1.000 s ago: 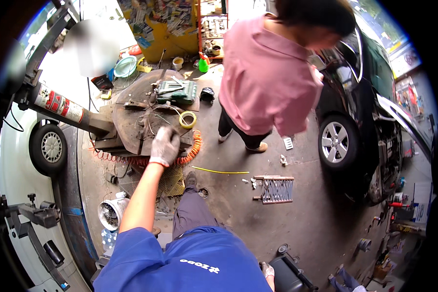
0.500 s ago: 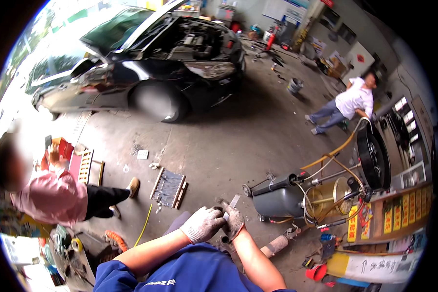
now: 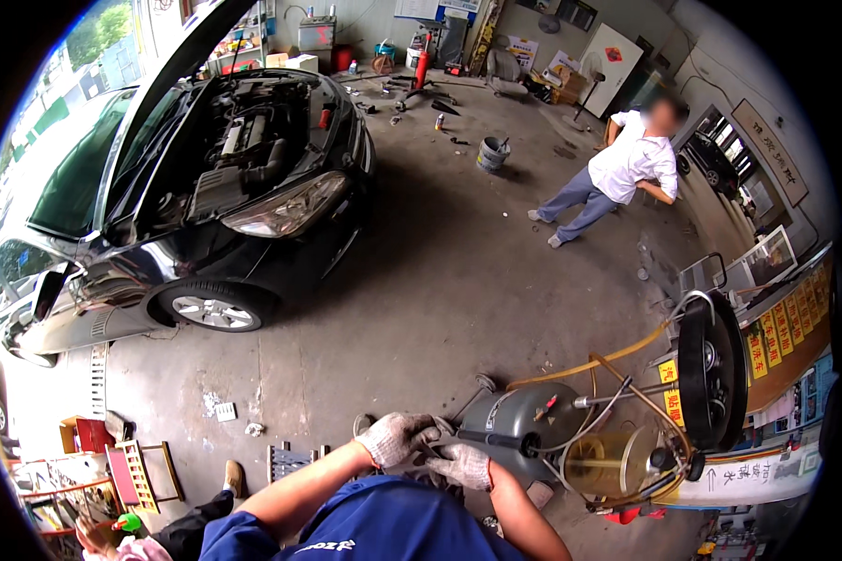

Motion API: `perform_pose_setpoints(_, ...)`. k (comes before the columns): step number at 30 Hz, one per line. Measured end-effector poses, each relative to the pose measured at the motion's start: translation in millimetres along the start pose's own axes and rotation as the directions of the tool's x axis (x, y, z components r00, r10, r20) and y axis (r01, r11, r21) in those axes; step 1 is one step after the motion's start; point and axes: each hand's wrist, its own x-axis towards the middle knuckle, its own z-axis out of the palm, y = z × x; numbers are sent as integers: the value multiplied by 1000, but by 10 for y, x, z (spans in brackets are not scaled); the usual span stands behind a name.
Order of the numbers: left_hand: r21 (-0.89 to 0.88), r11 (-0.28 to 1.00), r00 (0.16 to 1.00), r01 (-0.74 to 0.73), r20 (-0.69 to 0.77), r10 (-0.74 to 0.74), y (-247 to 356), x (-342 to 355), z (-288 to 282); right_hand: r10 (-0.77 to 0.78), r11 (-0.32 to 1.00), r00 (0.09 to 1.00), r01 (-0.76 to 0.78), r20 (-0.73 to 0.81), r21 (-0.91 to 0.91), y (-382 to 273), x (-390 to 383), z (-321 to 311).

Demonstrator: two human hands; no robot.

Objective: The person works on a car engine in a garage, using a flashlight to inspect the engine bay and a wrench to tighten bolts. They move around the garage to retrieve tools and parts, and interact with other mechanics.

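Observation:
My left hand (image 3: 391,439), in a soiled whitish work glove, is closed with its fingers curled toward the right. Close beside it, my right hand (image 3: 464,466) wears the same kind of glove and is closed too. Between the two hands there is something dark and greyish, mostly covered by the fingers; its kind does not show. Just beyond my right hand lies the rounded grey tank (image 3: 524,418) of a wheeled oil drainer. Its clear yellowish chamber (image 3: 603,461) and round black pan (image 3: 708,369) are farther right.
A black car (image 3: 206,196) stands at the left with its bonnet raised. A person in a white shirt (image 3: 641,154) stands at the far right, near a grey bucket (image 3: 493,154). At lower left are another person's shoe (image 3: 233,478) and a small wooden-slatted seat (image 3: 133,477). Yellow hoses (image 3: 589,365) loop above the tank.
The view has shifted, so the car and the drainer appear nearer. The pale flat strip seen in my right hand earlier no longer shows clearly. The white-shirted person's arms are now at the waist.

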Motion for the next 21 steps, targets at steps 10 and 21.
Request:
perform_pose_setpoints(10, -2, 956, 953, -294, 83, 293, -576, 2311, -1957, 8, 931, 992, 38, -126, 362, -777, 1282, -2321)
perform_pose_setpoints(21, -348, 893, 951, 285, -18, -310, -921, 5235, -4638, 13, 904, 1000, -9, -7, 426, -1902, 3844, -6033)
